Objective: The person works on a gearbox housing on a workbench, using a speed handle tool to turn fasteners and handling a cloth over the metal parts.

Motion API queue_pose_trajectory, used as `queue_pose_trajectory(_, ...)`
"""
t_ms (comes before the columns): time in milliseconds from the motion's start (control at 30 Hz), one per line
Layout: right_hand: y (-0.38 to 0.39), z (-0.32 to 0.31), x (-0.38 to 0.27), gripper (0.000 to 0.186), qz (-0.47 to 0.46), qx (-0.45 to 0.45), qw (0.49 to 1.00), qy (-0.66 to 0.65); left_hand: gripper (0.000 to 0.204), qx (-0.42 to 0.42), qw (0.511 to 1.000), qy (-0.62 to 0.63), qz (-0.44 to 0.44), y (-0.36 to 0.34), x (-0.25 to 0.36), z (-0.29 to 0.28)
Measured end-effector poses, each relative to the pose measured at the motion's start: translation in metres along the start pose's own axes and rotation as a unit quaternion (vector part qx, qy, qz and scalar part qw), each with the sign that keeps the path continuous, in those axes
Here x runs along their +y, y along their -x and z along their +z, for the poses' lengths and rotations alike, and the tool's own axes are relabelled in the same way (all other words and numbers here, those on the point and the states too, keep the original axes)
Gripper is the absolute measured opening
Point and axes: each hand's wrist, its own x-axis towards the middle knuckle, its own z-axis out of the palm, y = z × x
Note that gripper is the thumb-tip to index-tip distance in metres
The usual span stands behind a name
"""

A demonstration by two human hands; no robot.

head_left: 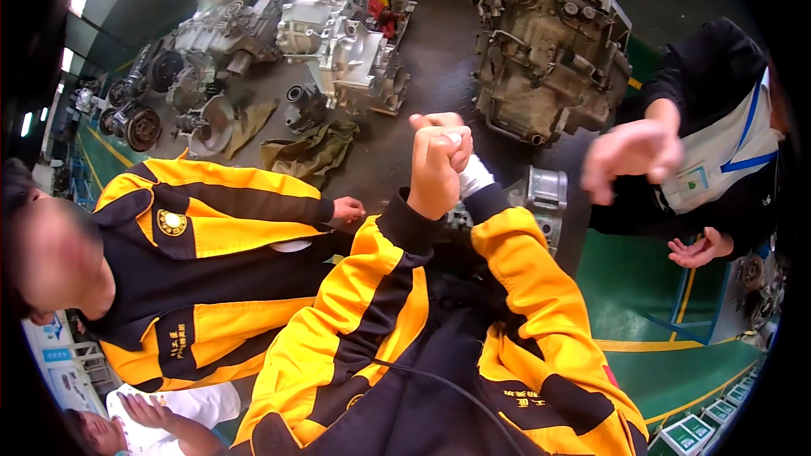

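Note:
My left hand [433, 171] is raised in front of my chest, over the table edge, with its fingers curled into a fist. Pressed against it is my right hand [476, 176], with white material, perhaps a glove or wrap, around its wrist end. The left hand hides most of the right one's fingers. Whether anything is pinched between the two hands does not show. Beyond them on the dark table stand a dirty brown gearbox housing [549, 55] and a clean silver gearbox housing [342, 38]. Just right of my hands sits a small silver metal casting [547, 190].
A person in a yellow-black jacket [228, 211] stands close on my left. At right, another person's hand [634, 156] reaches toward the table, blurred. More gearbox parts [224, 25], a brown cloth [312, 150] and a clutch disc [142, 128] lie at the left.

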Motion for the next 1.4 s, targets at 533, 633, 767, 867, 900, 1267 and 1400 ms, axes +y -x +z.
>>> queue_pose_trajectory(533, 0.104, -0.057, -0.006, 0.026, 0.105, -0.148, 0.981, -0.066, 0.042, -0.09, 0.993, 0.03, -0.077, -0.036, -0.018, 0.013)
queue_pose_trajectory(633, 0.118, -0.015, 0.062, 0.016, -0.013, -0.142, 0.99, 0.013, 0.042, -0.071, 0.995, 0.005, -0.065, -0.031, -0.015, 0.027)
queue_pose_trajectory(767, 0.052, 0.021, 0.007, 0.019, -0.019, -0.018, 0.999, -0.029, 0.043, -0.035, 0.997, -0.016, -0.068, -0.026, -0.013, 0.023)
queue_pose_trajectory(867, 0.002, -0.003, 0.027, 0.024, 0.009, -0.027, 0.999, 0.021, 0.043, -0.055, 0.997, 0.018, -0.06, -0.024, -0.023, 0.021)
queue_pose_trajectory(900, -0.012, -0.019, 0.046, 0.022, 0.023, -0.094, 0.995, 0.01, 0.043, -0.052, 0.997, 0.011, -0.061, -0.023, -0.017, 0.023)
queue_pose_trajectory(1267, 0.078, -0.083, -0.001, 0.04, 0.113, -0.072, 0.991, -0.011, 0.044, -0.006, 0.997, 0.053, -0.054, -0.029, -0.01, -0.011)
queue_pose_trajectory(1400, 0.09, -0.073, -0.02, 0.013, 0.046, -0.259, 0.959, 0.108, 0.046, -0.041, 0.999, 0.005, -0.027, -0.025, -0.017, 0.011)
